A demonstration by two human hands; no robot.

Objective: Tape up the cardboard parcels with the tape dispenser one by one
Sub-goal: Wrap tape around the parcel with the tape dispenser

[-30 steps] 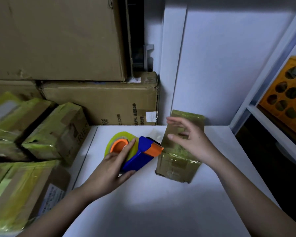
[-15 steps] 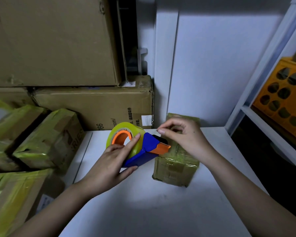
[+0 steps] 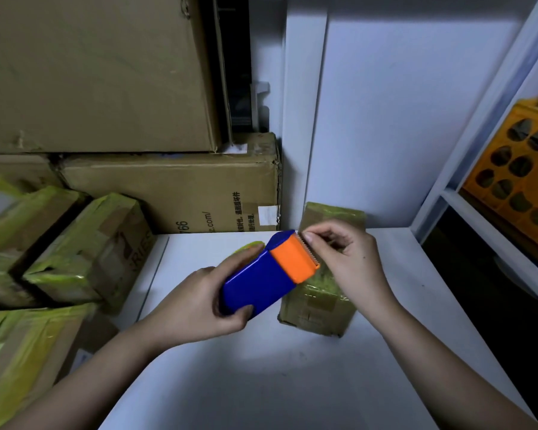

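1. Left hand (image 3: pixel 199 302), middle of the frame: wrapped around the blue body of the tape dispenser (image 3: pixel 264 276), thumb below at the near end, fingers over the far side, holding it clear above the white surface (image 3: pixel 261 377).
2. Dispenser tilted, orange cutter end up and to the right with a toothed edge showing; a sliver of yellow-green tape roll (image 3: pixel 251 246) peeking out behind the blue body at its upper left.
3. Right hand (image 3: pixel 345 259), just right of the dispenser: fingers curled, thumb and forefinger tips pinched together right at the toothed edge; whether any tape sits between them, cannot tell.
4. Small parcel (image 3: pixel 320 305), right of center: lying on the surface, wrapped in yellowish tape, largely under the right hand and partly behind the dispenser's orange end; far end close to the white wall (image 3: pixel 401 119).
5. Left side of the frame: a pile of taped parcels (image 3: pixel 84 252), glossy yellow-green over brown cardboard, sitting beside the surface's left edge.
6. Upper left: two large plain cardboard boxes, the big box (image 3: pixel 100 72) stacked on the printed box (image 3: pixel 174 197), whose side shows printed text and a small white label.
7. Right edge: white shelf frame (image 3: pixel 491 97) with an orange crate (image 3: pixel 516 169) with round holes.
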